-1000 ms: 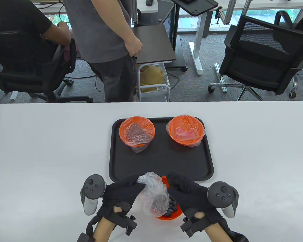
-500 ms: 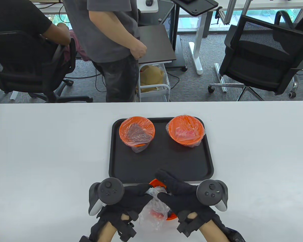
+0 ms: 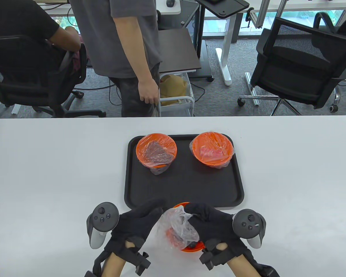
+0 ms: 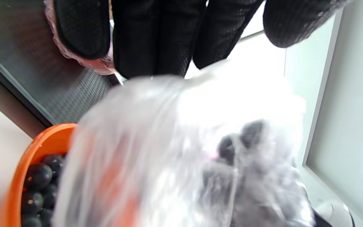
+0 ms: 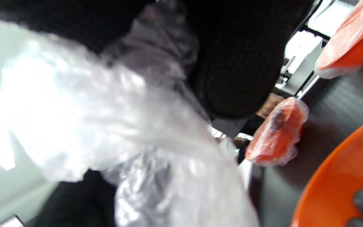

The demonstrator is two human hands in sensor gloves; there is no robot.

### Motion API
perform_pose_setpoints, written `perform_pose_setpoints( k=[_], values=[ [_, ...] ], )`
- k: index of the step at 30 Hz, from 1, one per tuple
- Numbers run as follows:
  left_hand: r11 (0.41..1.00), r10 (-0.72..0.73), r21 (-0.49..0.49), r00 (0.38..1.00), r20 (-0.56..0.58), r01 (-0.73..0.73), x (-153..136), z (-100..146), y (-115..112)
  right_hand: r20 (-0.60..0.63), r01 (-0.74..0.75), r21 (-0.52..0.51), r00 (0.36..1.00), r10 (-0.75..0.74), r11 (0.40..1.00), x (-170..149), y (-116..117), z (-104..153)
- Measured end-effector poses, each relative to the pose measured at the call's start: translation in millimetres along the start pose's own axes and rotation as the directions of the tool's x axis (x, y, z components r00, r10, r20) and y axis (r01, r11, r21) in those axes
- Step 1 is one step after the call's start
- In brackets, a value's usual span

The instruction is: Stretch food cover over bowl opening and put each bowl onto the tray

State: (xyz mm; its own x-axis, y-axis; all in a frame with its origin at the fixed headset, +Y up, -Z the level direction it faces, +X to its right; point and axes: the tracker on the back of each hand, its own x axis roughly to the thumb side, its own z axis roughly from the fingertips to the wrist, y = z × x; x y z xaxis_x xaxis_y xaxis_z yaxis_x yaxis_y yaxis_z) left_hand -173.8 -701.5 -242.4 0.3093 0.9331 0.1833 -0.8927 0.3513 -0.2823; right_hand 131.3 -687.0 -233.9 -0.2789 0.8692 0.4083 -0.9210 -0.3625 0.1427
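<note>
- Both gloved hands sit low at the near edge of the white counter (image 3: 46, 173), wrists coming in from that edge, trackers strapped on the backs and turned outward.
- The left hand (image 3: 134, 223) lies palm-down, angled toward the far right. Its fingers (image 4: 156, 34) reach straight over the clear food cover (image 3: 177, 226). From above they touch its left side; whether they actually pinch the plastic, I cannot tell.
- The right hand (image 3: 212, 223) angles in toward the far left, its fingers curled over the top of the bunched cover. Its grip is closed on the plastic, and the right wrist view shows the film (image 5: 83, 104) gathered right under the glove.
- The cover is crumpled and puffed up, draped over the left part of the orange bowl (image 3: 190, 245), not stretched round the rim.
- The bowl stands on the counter near the middle of its near edge, just short of the black tray (image 3: 184, 187). Dark round fruit (image 4: 38, 176) shows inside it in the left wrist view.
- On the tray's far side stand two covered orange bowls, one at the far-left corner (image 3: 156, 152) and one at the far-right corner (image 3: 212, 149), apart from each other.
</note>
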Motion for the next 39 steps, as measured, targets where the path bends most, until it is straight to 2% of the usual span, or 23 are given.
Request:
perform_pose_setpoints(
  k=[3,6,8,10,11,14,19,22,25,27,29,31,33,36,39],
  values=[
    [0.992,0.102,-0.076,0.994,-0.035,-0.104,-12.6,-6.8,-4.8,0.013,0.155,0.036,0.988,-0.156,0.987,-4.3,1.1,-0.7],
    [0.938,0.260,-0.221,0.963,-0.064,-0.268,-23.7,-15.1,-13.9,0.022,0.362,0.104,0.930,-0.366,0.926,-9.3,5.1,-2.6],
    [0.895,0.379,-0.219,0.922,-0.082,-0.388,-30.0,-18.3,-13.3,-0.002,0.502,0.154,0.861,-0.508,0.851,-11.0,6.9,-3.5],
    [0.883,0.432,-0.163,0.898,-0.090,-0.441,-35.4,-20.4,-10.3,-0.007,0.577,0.198,0.809,-0.587,0.792,-11.9,8.1,-3.8],
    [0.879,0.432,-0.179,0.897,-0.091,-0.442,-36.2,-21.3,-9.6,-0.016,0.601,0.205,0.791,-0.611,0.772,-12.5,8.7,-3.3],
    [0.863,0.423,-0.276,0.904,-0.068,-0.424,-26.8,-20.6,-18.6,-0.022,0.588,0.166,0.805,-0.593,0.792,-13.4,9.4,-3.7],
    [0.830,0.345,-0.451,0.938,-0.045,-0.327,-6.9,-16.8,-46.5,-0.049,0.400,0.029,0.916,-0.399,0.916,-12.7,10.4,1.5],
    [0.801,0.378,-0.481,0.924,-0.054,-0.356,-7.1,-14.9,-53.4,-0.034,0.270,-0.068,0.962,-0.273,0.960,-8.7,7.8,7.2],
    [0.779,0.441,-0.471,0.896,-0.058,-0.414,-11.3,-13.2,-49.8,-0.024,0.245,-0.151,0.968,-0.251,0.958,-5.5,2.9,10.9],
    [0.744,0.500,-0.478,0.864,-0.067,-0.467,-13.4,-12.2,-47.0,-0.040,0.227,-0.220,0.970,-0.241,0.949,-4.6,-0.7,13.6],
    [0.718,0.527,-0.487,0.846,-0.085,-0.497,-13.7,-11.6,-46.6,-0.045,0.195,-0.245,0.976,-0.212,0.950,-3.9,-1.3,14.8],
    [0.733,0.497,-0.489,0.863,-0.088,-0.472,-11.4,-12.2,-48.4,-0.045,0.170,-0.244,0.981,-0.187,0.955,-2.2,0.9,15.4],
    [0.800,0.423,-0.437,0.903,-0.074,-0.410,-7.4,-13.1,-49.2,-0.038,0.146,-0.240,0.986,-0.160,0.960,0.1,3.0,15.6],
    [0.878,0.372,-0.299,0.926,-0.068,-0.375,-4.8,-12.2,-45.5,-0.028,0.147,-0.229,0.987,-0.158,0.962,1.0,3.4,16.1],
    [0.897,0.378,-0.226,0.924,-0.057,-0.381,-5.6,-10.9,-39.2,-0.032,0.188,-0.203,0.980,-0.199,0.961,-1.0,4.8,15.8]
  ],
)
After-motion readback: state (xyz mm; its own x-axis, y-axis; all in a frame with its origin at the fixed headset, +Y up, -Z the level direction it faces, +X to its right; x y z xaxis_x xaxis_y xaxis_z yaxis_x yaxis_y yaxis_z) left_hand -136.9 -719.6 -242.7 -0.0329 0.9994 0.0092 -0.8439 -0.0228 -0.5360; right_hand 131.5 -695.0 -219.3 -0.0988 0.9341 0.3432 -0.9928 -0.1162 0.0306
